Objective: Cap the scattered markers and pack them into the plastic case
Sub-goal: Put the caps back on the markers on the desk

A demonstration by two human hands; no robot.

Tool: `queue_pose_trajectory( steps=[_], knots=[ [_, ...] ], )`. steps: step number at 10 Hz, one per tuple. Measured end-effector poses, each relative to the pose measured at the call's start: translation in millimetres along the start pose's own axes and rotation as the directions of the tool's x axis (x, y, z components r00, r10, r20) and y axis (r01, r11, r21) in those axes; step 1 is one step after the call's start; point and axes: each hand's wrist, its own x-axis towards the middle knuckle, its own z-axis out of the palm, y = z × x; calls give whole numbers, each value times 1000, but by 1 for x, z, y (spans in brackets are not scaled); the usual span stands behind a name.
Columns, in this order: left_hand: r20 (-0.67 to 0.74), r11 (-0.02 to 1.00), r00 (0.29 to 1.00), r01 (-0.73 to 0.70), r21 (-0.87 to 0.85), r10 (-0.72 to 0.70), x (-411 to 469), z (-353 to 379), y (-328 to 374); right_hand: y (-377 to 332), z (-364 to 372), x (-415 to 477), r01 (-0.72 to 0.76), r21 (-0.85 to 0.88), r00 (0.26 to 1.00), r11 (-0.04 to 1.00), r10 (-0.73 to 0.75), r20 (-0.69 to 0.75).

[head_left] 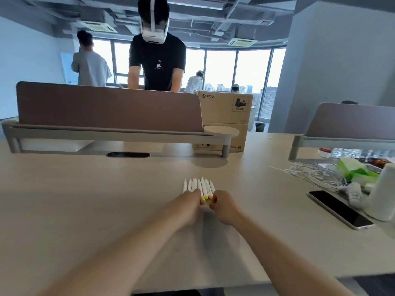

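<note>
Mid-worktop, just ahead of the person: a row of white-barrelled markers w/ yellow, orange and red near ends, lying side by side, far ends pointing away, flat on the pale beige worktop. Both hands are on it. The left hand is at the left side, fingers curled over the near ends. The right hand is at the right, fingers curled tight against the coloured ends. Hands close together, bundle squeezed between them. Fingertips are hidden, so can't tell which marker each one pinches.

Plastic case? Can't pick it out. Poss. something clear under the near ends, but the hands cover that spot.

Step in hand, my read: seating caps / squaring the row before it's packed. To do it well:
- Press each coloured end straight along its barrel, not at an angle, till it seats.
- Keep barrels parallel & flat so none rolls.
- Squeeze evenly from both sides, else the middle ones pop up.
- One barrel pokes further forward than its neighbours, so nudge it level.

Off right, well apart: a black slab smartphone and a tangle of white cables. Keep the row away from those.
</note>
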Motion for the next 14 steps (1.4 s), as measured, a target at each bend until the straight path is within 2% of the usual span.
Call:
queue_pose_trajectory(
  steps=[1, 2, 4, 5, 6, 8, 10, 11, 12, 13, 14],
  knots=[
    [-1, 1000, 1000, 28, 12, -28, 6, 8, 9, 3, 7, 4, -26, -13, 1000, 1000, 26, 4],
    [-39, 997, 998, 60, 52, -58, 10, 8, 16, 1, 6, 3, 11, 29, 1000, 1000, -11, 7],
    [54, 992, 991, 122, 18, -123, 25, 10, 15, -12, 1, 0, -44, 77, 999, 996, 44, 6],
    [109, 985, 986, 140, -99, -129, 22, 3, 15, -17, -3, -2, -91, 133, 996, 987, 89, 17],
    [196, 981, 972, 153, -123, -127, 19, -1, 13, -22, -7, -4, -97, 168, 994, 981, 89, 57],
    [140, 994, 988, 81, -77, -69, 3, -9, 17, -29, -10, -6, -133, 227, 988, 965, 109, 113],
    [64, 1000, 997, 29, 10, -30, -8, -7, 14, -31, -10, -10, -83, 69, 990, 994, 75, 122],
    [47, 1000, 999, 14, -5, -14, -13, -3, 10, -30, -12, -16, -98, 38, 989, 994, 93, 111],
    [24, 1000, 1000, -13, -14, 14, -15, 1, 7, -37, -13, -18, -116, -146, 980, 983, 136, 142],
    [11, 998, 1000, -10, -63, 11, -17, 2, 7, -39, -8, -9, -99, -218, 974, 971, 139, 177],
    [-12, 991, 1000, 2, -131, -3, -21, 6, 8, -39, -17, -17, -153, -126, 946, 980, 182, 268]
  ],
)
